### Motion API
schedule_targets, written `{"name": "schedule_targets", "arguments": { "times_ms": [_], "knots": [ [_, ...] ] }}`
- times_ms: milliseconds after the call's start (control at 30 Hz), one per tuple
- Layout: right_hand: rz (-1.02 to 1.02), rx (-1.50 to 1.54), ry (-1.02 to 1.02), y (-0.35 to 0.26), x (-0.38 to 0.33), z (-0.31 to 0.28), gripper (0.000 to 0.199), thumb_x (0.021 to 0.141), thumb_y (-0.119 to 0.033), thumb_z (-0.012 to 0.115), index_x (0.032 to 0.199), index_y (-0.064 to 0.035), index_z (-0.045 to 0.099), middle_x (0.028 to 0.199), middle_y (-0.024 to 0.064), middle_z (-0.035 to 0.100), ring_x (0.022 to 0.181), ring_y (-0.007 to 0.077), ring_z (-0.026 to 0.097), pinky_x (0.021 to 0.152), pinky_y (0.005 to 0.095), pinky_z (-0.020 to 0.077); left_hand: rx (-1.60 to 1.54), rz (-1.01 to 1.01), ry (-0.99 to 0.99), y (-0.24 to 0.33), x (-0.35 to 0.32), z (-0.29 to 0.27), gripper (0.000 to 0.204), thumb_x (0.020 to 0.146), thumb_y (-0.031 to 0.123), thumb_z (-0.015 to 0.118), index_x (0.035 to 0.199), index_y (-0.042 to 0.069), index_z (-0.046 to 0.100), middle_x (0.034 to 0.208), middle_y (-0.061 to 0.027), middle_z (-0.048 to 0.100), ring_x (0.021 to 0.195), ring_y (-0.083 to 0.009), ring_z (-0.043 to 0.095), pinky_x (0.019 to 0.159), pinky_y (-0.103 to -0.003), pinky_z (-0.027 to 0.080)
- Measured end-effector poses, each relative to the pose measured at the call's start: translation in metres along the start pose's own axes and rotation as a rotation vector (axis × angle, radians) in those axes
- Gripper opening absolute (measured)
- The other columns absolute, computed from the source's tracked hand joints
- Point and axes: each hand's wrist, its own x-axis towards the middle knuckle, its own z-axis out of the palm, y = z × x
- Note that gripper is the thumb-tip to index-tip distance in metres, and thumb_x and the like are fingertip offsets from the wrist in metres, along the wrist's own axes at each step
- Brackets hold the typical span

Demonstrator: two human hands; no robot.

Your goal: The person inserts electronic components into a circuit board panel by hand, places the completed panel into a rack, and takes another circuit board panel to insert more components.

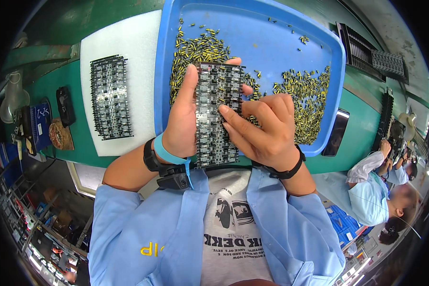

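My left hand [180, 119] grips a panel of small circuit boards [209, 136] along its left side, thumb up the edge and fingertips showing past the far right edge. The panel is held over the near part of a blue tray [160, 71]. My right hand [269, 126] bends over the panel's right half, its thumb and index fingertips close together at the boards. Whatever may be between those fingertips is too small to make out. Loose capacitors [300, 107], small yellow-and-black cylinders with wire leads, lie in heaps in the tray.
At left, a second board panel [110, 97] lies on a white foam sheet [140, 52]. A phone [336, 132] rests right of the tray on the green table [319, 164]. A black rack [360, 50] stands at far right. Another person [372, 195] works at right.
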Motion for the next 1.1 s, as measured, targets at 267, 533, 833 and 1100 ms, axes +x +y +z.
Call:
{"name": "schedule_targets", "arguments": {
  "times_ms": [267,533,833,1100],
  "knots": [
    [0.308,0.344,0.082,0.005,-0.008,-0.007,0.036,0.079,-0.007,0.083,0.115,-0.0088,0.082,0.094,0.0038,0.063,0.083,0.0234,0.06,0.069,0.0374,0.0432,-0.109,0.03,-0.041,0.005,0.0,0.001,0.081,0.112,0.07,0.028,0.165,0.01,0.037,0.133,-0.0193,0.066,0.117,-0.0304,0.071,0.095,-0.047,0.064],
    [0.184,0.308,-0.408,0.023,-0.018,0.019,0.014,0.087,-0.008,0.077,0.093,-0.0057,0.065,0.094,0.0099,0.062,0.088,0.0314,0.063,0.076,0.0437,0.0491,-0.178,0.102,-0.1,0.008,0.004,-0.005,0.086,0.11,0.072,0.03,0.169,0.01,0.03,0.138,-0.0248,0.062,0.12,-0.036,0.07,0.096,-0.058,0.065],
    [0.24,0.314,-0.32,0.021,-0.01,0.009,0.013,0.089,-0.003,0.076,0.096,-0.0034,0.066,0.093,0.0089,0.065,0.086,0.0276,0.066,0.076,0.0434,0.0524,-0.143,0.101,-0.076,0.006,0.005,-0.005,0.086,0.111,0.072,0.029,0.168,0.008,0.03,0.137,-0.0243,0.062,0.119,-0.0352,0.07,0.095,-0.058,0.065],
    [0.69,0.81,0.041,0.02,-0.009,0.0,0.022,0.097,0.006,0.076,0.119,0.0014,0.075,0.109,0.0106,0.079,0.093,0.0127,0.075,0.083,0.0279,0.0585,-0.073,0.106,-0.032,0.007,0.004,-0.007,0.084,0.111,0.071,0.029,0.168,0.01,0.032,0.137,-0.0217,0.063,0.118,-0.0341,0.07,0.096,-0.058,0.065]
  ]
}}
